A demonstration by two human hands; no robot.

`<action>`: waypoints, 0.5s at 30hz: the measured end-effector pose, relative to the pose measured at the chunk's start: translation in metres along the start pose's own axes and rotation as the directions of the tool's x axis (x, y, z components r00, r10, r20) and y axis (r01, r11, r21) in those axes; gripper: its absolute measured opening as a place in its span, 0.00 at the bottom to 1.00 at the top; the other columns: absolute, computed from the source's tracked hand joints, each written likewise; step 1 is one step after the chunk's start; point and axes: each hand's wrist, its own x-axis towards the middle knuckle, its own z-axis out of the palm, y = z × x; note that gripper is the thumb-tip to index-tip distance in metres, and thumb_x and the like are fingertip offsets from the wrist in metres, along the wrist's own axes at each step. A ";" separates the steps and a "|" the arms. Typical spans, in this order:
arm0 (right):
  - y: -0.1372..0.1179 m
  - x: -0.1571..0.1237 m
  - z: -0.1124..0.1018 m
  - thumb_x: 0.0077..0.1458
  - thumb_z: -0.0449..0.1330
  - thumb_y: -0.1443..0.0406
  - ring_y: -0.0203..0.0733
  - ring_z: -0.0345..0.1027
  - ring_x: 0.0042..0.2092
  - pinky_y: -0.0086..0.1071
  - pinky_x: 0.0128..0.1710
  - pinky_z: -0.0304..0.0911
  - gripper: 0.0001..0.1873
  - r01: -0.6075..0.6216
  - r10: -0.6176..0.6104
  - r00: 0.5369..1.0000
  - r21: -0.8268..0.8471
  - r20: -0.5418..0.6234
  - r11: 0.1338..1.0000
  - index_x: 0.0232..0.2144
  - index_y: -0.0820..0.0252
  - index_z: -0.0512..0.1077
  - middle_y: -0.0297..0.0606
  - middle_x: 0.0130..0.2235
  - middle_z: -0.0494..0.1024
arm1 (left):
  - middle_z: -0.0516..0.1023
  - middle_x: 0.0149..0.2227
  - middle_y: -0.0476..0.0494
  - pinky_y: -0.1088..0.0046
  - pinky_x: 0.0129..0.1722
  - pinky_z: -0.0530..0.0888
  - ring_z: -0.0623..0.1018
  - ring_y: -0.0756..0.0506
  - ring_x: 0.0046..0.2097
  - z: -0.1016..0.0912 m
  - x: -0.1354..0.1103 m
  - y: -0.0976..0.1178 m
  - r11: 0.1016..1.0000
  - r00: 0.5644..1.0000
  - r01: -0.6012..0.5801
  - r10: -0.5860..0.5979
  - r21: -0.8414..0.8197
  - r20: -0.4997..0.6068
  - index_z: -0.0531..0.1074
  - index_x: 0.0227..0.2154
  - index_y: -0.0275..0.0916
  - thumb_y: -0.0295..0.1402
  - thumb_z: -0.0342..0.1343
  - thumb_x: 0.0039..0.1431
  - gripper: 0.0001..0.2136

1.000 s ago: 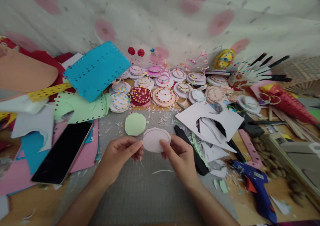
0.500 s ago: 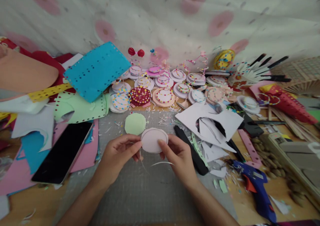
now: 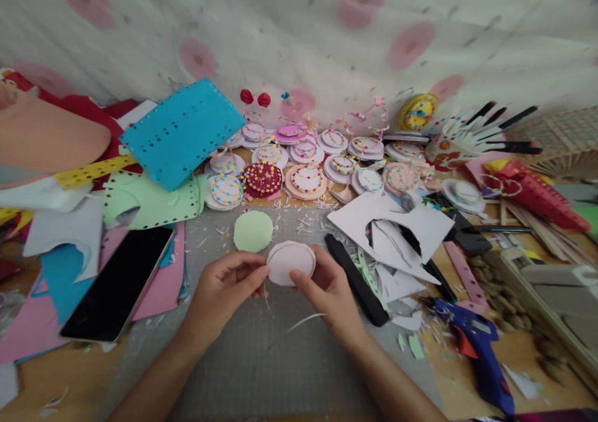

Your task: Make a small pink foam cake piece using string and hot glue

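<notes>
Between both hands, above the grey cutting mat (image 3: 261,366), I hold a pale pinkish-white foam disc (image 3: 288,262) with a thin cut line along its edge. My left hand (image 3: 231,282) pinches its left rim between thumb and finger. My right hand (image 3: 329,291) grips the right side, its thumb pressed on the face and its fingers behind, mostly hidden. A thin white strip (image 3: 304,321) hangs near my right palm, and another thin strand dangles below my left fingertips. Just behind the disc lies a light green disc (image 3: 253,230) on the mat.
Small beaded hat-shaped pieces (image 3: 306,181) stand in rows at the back. White foam offcuts (image 3: 355,216), a black cutter-like tool (image 3: 357,282) and a blue glue gun (image 3: 483,353) lie right. Left are a black phone (image 3: 116,285) and coloured sheets (image 3: 184,132).
The disc has shifted slightly right and turned a little in my hands. My right thumb has slid left and lower on its face, and the hanging white strip has swung lower.
</notes>
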 end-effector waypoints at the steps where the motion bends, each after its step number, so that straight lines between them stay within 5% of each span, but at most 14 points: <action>1: 0.001 0.000 0.001 0.48 0.67 0.58 0.38 0.67 0.34 0.27 0.27 0.62 0.16 -0.011 0.011 1.000 0.010 0.001 1.000 0.38 0.58 0.71 0.36 0.35 0.75 | 0.77 0.20 0.52 0.82 0.23 0.72 0.76 0.53 0.23 0.001 0.000 -0.001 1.000 1.000 0.010 -0.010 -0.005 0.012 0.77 0.32 0.37 0.30 0.64 0.51 0.05; 9: 0.006 -0.002 0.008 0.44 0.69 0.58 0.34 0.65 0.30 0.25 0.28 0.63 0.20 -0.093 0.094 0.996 0.075 -0.005 0.993 0.35 0.57 0.64 0.31 0.30 0.73 | 0.77 0.23 0.52 0.81 0.21 0.73 0.79 0.51 0.23 0.000 0.001 -0.003 0.991 0.984 0.127 -0.121 -0.031 0.134 0.75 0.31 0.36 0.32 0.64 0.53 0.06; 15: 0.005 0.001 0.007 0.44 0.68 0.55 0.32 0.61 0.26 0.25 0.24 0.61 0.20 -0.114 0.111 0.992 -0.055 -0.058 0.992 0.30 0.58 0.63 0.28 0.26 0.69 | 0.80 0.26 0.48 0.81 0.24 0.74 0.79 0.51 0.27 0.000 0.002 0.001 0.979 0.957 0.201 -0.193 -0.017 0.215 0.75 0.29 0.34 0.34 0.65 0.50 0.08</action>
